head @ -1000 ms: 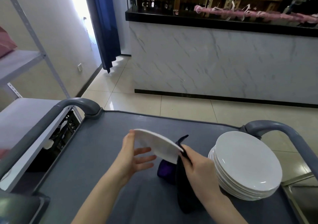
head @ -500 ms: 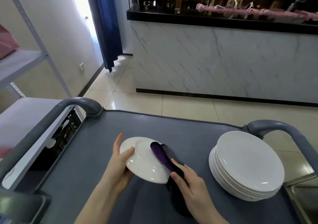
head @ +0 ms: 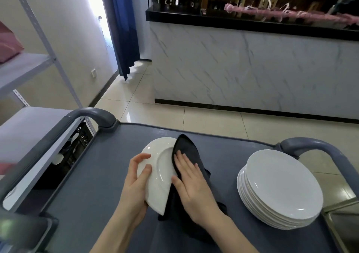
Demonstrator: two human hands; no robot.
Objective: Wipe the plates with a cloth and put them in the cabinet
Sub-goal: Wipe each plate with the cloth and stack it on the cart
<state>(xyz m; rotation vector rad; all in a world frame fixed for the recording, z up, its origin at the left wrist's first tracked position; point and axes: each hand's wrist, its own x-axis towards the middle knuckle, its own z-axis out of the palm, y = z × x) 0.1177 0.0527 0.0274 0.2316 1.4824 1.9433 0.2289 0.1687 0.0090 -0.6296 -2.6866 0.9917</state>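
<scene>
Head view: the left hand [head: 138, 182] grips one white plate [head: 157, 173] by its rim, thumb on the face, tilting it up over the grey cart [head: 93, 184] so the surface faces the wiping hand. The right hand [head: 191, 182] lies flat, fingers spread, pressing the dark cloth [head: 186, 149] onto the plate. The plate stack [head: 279, 186] waits just right, within easy reach. No cabinet is clearly identifiable.

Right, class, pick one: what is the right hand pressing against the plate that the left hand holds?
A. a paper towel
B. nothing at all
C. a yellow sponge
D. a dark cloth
D: the right hand lies flat on a dark cloth spread over the plate, which the left hand steadies by its rim.
</scene>
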